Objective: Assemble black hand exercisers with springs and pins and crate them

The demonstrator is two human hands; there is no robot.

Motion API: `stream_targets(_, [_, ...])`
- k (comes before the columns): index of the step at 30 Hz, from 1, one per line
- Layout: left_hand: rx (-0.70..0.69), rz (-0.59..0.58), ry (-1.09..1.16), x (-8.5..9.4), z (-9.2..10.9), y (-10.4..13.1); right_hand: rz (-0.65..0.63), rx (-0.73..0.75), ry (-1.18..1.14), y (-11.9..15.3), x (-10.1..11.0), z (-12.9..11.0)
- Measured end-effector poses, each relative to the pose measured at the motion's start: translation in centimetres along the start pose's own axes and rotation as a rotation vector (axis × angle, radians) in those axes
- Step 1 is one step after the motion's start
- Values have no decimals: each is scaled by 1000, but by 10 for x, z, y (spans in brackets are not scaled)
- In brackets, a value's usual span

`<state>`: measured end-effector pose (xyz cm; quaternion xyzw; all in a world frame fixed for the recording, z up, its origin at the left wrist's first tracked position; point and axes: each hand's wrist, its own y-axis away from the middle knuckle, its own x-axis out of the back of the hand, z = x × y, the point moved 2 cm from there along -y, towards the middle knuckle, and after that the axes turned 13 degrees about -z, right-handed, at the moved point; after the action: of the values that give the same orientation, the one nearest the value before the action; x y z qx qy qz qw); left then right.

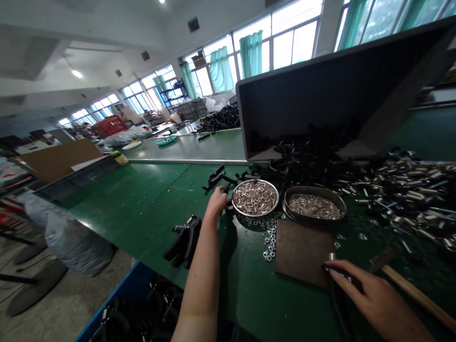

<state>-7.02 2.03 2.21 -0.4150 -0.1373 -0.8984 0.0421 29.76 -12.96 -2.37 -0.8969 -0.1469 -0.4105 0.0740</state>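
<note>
My right hand [374, 289] is closed round a black curved part [337, 304]. A small silver cylinder [332, 256] sticks up at its end, over the edge of a brown square plate [302, 251]. Farther forward, my left hand [216, 203] has its fingers curled against a dark part [226, 188], just left of a round metal dish [255, 197] full of small silver pins. Its fingertips are partly hidden. Two joined black curved pieces [183, 241] lie left of my left forearm. Loose nuts [270, 242] are scattered between dish and plate.
An oval tin [315, 204] of small metal pieces stands behind the plate. A hammer [416, 292] lies at the right. Silver cylinders and bolts [416, 190] are heaped beyond it, beside a large dark bin [331, 95]. A blue crate [138, 304] holds black parts below the bench edge.
</note>
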Motion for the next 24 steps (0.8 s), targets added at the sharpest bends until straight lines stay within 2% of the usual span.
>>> stream_targets(2, [-45, -60, 159, -14, 5, 29, 17, -4, -99, 0, 4, -10])
stream_targets(5, [-142, -178, 436, -46, 23, 81, 39, -37, -271, 0, 8, -32])
stream_targets(7, [-217, -404, 892, -71, 38, 117, 81, -49, -382, 1, 9, -48])
stream_targets(8, [-226, -531, 1024, -83, 45, 134, 116, -46, -423, 2, 9, -56])
stream_targets(9, [-229, -636, 1109, -92, 52, 149, 153, -35, -450, 2, 9, -64])
stream_targets(11, [-226, -748, 1164, -106, 62, 172, 221, -3, -453, 3, 10, -77])
stream_targets(15, [-221, -808, 1124, -115, 75, 193, 305, 87, -329, 5, 12, -90])
stream_targets(18, [-228, -776, 1028, -112, 82, 198, 319, 145, -242, 7, 14, -91])
stream_targets(21, [-274, -738, 932, -110, 85, 200, 249, 187, -215, 6, 12, -88])
stream_targets(24, [-225, -804, 888, -115, 82, 198, 153, 218, -232, 4, 11, -82])
